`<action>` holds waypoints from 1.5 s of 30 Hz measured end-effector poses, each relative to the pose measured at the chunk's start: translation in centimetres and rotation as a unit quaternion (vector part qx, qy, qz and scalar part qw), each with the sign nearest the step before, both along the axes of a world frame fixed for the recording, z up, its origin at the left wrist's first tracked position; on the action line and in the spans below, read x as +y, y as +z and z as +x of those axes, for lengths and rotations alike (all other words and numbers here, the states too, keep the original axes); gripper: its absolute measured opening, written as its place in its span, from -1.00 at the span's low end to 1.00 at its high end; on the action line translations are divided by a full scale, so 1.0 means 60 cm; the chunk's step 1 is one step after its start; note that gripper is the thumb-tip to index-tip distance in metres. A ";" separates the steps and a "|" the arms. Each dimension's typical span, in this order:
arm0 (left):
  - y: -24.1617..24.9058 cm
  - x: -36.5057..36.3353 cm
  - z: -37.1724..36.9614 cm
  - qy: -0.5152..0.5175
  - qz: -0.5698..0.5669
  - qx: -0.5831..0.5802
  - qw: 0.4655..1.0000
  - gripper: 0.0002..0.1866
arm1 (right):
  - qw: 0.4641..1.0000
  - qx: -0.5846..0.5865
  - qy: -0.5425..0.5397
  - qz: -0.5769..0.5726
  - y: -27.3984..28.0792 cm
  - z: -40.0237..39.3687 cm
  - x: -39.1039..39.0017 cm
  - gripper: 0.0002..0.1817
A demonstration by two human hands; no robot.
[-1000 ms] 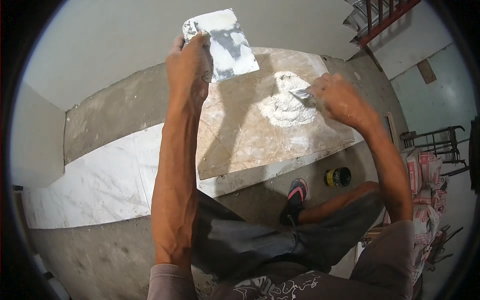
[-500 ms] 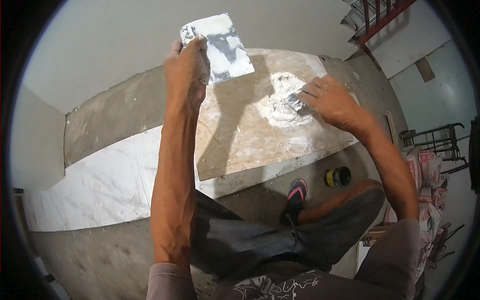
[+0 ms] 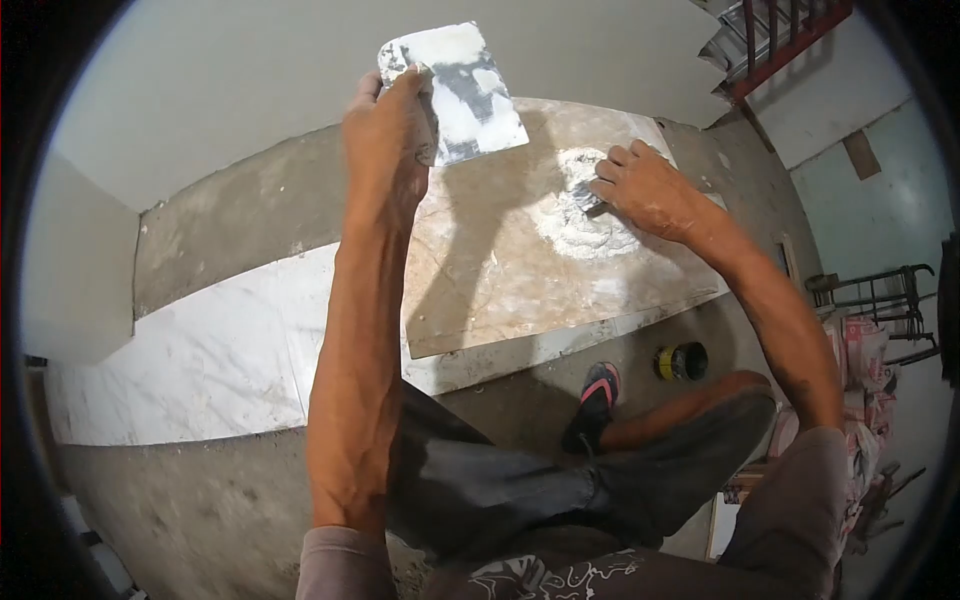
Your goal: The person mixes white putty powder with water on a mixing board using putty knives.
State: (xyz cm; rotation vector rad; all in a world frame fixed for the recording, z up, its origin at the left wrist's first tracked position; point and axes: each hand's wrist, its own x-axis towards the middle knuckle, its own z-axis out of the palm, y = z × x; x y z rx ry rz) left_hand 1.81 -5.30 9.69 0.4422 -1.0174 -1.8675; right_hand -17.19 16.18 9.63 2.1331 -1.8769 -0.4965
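Note:
My left hand (image 3: 385, 125) is raised at the upper middle, closed on the edge of a flat metal plate (image 3: 470, 95) smeared with white paste. The thumb lies over the plate's near side. Over the board, my right hand (image 3: 645, 190) is closed around a small metal scraper (image 3: 582, 196), most of which the fingers hide. Its blade sits in a mound of white powdery paste (image 3: 590, 238). That mound lies on a brown, stained board (image 3: 490, 290), where the shadow of my left arm falls.
Under the board lies a white marbled sheet (image 3: 200, 370) on the concrete floor (image 3: 230, 500). An open dark can with a yellow label (image 3: 680, 361) stands near my sandalled foot (image 3: 600, 390). Stacked bags (image 3: 865, 360) and a metal frame (image 3: 880, 290) are at right; a wall rises behind.
My right hand has moved the scraper slightly up and away through the white mound. The plate in my left hand stays raised; the whole view has shifted a little.

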 end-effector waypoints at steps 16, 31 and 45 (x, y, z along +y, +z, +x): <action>0.008 0.001 0.007 0.012 0.004 -0.012 1.000 -0.75 | 0.998 0.017 -0.004 -0.058 0.019 -0.027 -0.003 -0.82; 0.012 0.006 0.006 0.014 0.007 -0.005 1.000 -0.72 | 0.987 -0.056 -0.144 0.044 -0.007 -0.044 -0.022 -0.80; 0.010 0.014 0.002 0.002 -0.011 -0.004 1.000 -0.71 | 0.973 -0.127 -0.191 -0.003 0.006 -0.095 -0.004 -0.81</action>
